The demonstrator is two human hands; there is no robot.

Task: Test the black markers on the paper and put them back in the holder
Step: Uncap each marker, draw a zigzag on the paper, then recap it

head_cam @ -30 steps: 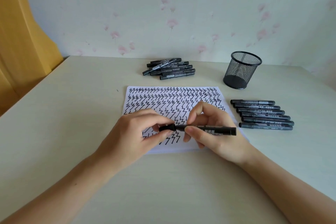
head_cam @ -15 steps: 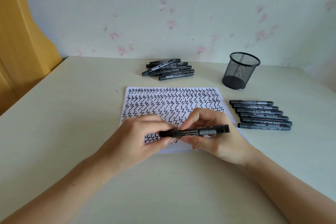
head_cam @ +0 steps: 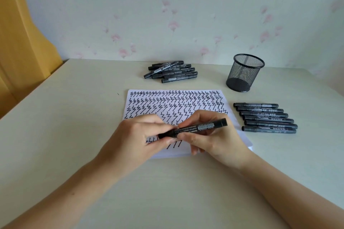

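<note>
Gripping one black marker (head_cam: pixel 193 128) at both ends above the zigzag-covered paper (head_cam: pixel 175 102), the left hand (head_cam: pixel 134 141) pinches its cap end while the right hand (head_cam: pixel 210 135) holds the barrel. Its barcode label is unreadable. The mesh holder (head_cam: pixel 244 72) stands far right on the counter (head_cam: pixel 74 117).

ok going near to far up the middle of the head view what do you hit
black marker held in both hands → white paper sheet covered in black zigzags → loose pile of black markers → pale floral wallpaper
</note>
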